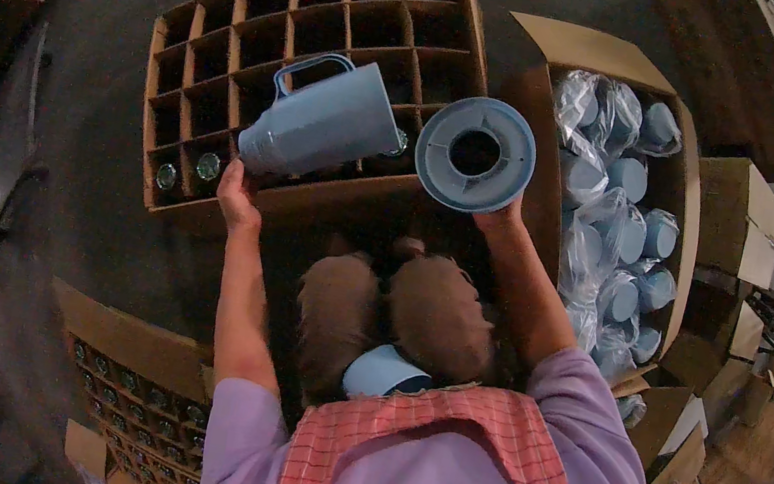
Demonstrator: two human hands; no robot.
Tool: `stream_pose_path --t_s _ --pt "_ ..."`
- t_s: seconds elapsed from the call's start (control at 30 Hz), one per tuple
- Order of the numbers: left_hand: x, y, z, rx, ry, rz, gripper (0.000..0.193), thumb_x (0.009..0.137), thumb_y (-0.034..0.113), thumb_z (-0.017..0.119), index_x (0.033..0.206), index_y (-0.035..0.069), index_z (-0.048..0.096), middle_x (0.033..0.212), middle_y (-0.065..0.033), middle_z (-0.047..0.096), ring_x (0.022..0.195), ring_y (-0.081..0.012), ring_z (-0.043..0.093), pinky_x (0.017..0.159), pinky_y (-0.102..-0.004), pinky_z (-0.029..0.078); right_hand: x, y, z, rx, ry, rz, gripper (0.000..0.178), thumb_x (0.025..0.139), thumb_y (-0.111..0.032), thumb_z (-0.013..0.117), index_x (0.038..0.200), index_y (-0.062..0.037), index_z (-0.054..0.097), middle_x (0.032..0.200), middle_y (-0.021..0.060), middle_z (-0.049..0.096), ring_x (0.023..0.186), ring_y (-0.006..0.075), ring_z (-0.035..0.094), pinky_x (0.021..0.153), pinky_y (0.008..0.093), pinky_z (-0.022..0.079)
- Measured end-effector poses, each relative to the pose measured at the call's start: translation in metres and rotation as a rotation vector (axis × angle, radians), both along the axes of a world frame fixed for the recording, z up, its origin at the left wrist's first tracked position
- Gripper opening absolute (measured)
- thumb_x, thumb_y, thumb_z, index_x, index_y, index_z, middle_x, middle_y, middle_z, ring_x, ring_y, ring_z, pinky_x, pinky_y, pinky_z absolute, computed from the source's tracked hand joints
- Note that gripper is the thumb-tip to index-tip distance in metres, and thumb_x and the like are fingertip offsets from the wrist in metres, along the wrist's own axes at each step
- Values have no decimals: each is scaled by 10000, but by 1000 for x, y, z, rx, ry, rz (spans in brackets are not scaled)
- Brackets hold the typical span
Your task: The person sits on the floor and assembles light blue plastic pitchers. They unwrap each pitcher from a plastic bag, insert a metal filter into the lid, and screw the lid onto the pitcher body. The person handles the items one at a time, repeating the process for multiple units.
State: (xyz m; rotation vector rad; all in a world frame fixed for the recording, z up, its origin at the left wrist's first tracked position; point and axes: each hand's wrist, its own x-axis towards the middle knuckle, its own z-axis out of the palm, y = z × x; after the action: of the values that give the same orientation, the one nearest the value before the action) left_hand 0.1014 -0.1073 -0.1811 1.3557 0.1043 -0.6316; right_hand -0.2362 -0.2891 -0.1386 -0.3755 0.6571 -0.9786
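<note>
1. Head view: a light-blue jug casing (pixel 329 127) is held tilted over the divided cardboard box (pixel 474 33), its narrower end gripped by the left hand (pixel 240 198), presumably because that end is easily encircled.
2. A round blue piece (pixel 430 175) is gripped at its lower edge by the right hand (pixel 499 217); its holed face is thus left uncovered. The fingers behind it are hidden.
3. Silvery glass tops (pixel 209 165) are seated in separate front cells, probably so that knocks are avoided.
4. Blue parts (pixel 632 240) are bagged in clear plastic inside the open carton (pixel 594 54), likely against scratches; easy right-side reach is given.
5. A blue cup-like part (pixel 385 371) is placed between the thighs, perhaps for steadiness.
</note>
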Motion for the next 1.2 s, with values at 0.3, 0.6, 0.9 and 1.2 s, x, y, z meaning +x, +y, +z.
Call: stream_pose_path --t_s 0.3,0.6,0.9,1.2 --pt "-6 2 28 211 -367 -154 423 860 157 644 1229 -34 564 1209 -130 589 1134 -242 534 985 -350 403 6 5 10 149 151 -80 408 958 -319 487 1279 -67 502 1240 103 565 1126 249 549 952 418 474" --pt "-49 -8 105 87 -766 -242 473 848 118 640 1296 26 519 1295 -105 531 1113 -227 542 969 -352 425 18 13 53 60 125 18 377 971 -285 478 1276 -66 507 1228 97 576 1094 222 572 948 393 484" --pt "-134 -53 203 -106 -323 -902 396 886 317 622 1164 35 594 1029 -48 616 842 -127 545 737 -278 442 31 39 83 -840 68 410 618 808 -180 740 1345 -50 464 1296 96 532 1155 185 522 1015 346 413" --pt "-217 -40 224 -391 364 -577 408 937 366 560 1074 -15 608 1000 -45 639 927 -177 588 833 -328 469 6 58 120 -938 599 162 500 802 -148 731 1250 -29 544 1189 95 595 1056 162 572 924 322 474"
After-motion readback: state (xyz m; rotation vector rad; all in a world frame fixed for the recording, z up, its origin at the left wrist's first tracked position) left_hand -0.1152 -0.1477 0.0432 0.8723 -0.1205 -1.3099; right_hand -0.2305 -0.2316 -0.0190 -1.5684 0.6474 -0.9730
